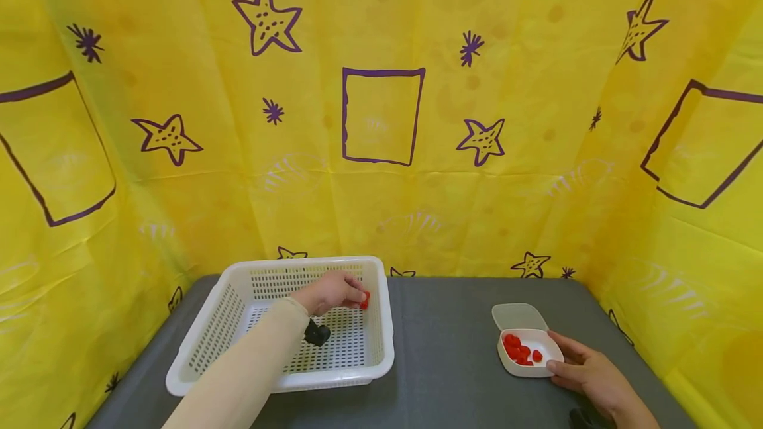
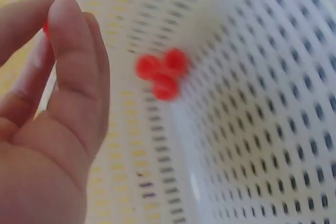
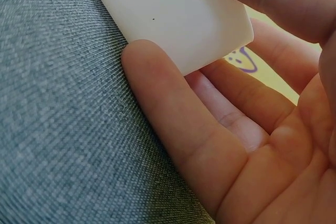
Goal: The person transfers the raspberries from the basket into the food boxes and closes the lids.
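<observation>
My left hand (image 1: 335,291) is inside the white basket (image 1: 384,323), near its back right corner. Its thumb and fingers pinch a small red piece (image 2: 45,28), mostly hidden by the fingertips in the left wrist view. Beyond them, a cluster of three round red pieces (image 2: 164,74) lies against the basket wall, blurred. At the right, my right hand (image 1: 590,373) grips the right side of a small white box (image 1: 517,369), thumb at the near side and fingers at the far side. Several red pieces (image 1: 517,348) lie in that box.
The box's translucent lid (image 1: 520,315) is folded back behind it. Box and basket stand apart on a dark grey tabletop (image 1: 444,349). Yellow cloth (image 1: 381,217) with purple drawings hangs at the back and both sides. A black device (image 1: 317,333) shows by the left wrist.
</observation>
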### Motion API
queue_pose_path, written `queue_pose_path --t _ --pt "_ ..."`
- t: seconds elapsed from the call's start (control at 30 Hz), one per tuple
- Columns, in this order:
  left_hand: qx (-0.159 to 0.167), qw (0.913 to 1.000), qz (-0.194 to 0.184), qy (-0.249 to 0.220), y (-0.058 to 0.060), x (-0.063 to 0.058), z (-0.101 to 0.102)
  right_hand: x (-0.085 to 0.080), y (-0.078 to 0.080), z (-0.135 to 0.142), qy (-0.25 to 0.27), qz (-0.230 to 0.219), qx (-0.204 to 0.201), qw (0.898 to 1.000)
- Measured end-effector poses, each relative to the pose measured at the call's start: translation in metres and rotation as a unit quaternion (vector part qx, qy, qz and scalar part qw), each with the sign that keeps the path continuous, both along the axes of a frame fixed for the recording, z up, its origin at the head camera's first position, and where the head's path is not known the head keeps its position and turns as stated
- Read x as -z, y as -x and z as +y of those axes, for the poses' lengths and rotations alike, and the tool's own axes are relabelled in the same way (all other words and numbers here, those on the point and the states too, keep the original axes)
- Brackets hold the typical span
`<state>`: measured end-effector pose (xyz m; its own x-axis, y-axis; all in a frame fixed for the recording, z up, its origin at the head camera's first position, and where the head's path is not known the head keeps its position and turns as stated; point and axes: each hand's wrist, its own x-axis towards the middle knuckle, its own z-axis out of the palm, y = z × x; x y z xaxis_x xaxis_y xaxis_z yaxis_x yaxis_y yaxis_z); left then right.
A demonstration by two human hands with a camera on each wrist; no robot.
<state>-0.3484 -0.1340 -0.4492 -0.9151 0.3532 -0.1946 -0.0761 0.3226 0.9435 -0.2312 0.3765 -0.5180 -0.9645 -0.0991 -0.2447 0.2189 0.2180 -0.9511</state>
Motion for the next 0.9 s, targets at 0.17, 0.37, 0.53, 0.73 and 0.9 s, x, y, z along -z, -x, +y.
queue_pose_path --t 0.17,0.37,0.53,0.73,0.9 --pt "-0.034 0.9963 -0.015 -0.078 -0.001 -0.018 0.005 -0.001 0.0 -0.001 0.001 0.0 0.0 1.0" --pt "-0.054 0.9885 -0.001 -0.141 -0.003 -0.036 0.022 -0.001 -0.001 -0.001 0.004 0.003 -0.001 1.0" --pt "-0.072 0.9811 0.0 -0.18 -0.009 -0.044 0.044 -0.001 -0.001 -0.001 0.0 0.004 -0.004 1.0" --pt "-0.113 0.9657 0.021 -0.233 -0.02 -0.05 0.082 -0.001 -0.001 0.0 0.0 0.005 -0.005 1.0" --pt "-0.121 0.9516 0.024 -0.282 -0.031 -0.055 0.124 -0.001 0.0 0.0 0.0 0.003 -0.004 1.0"
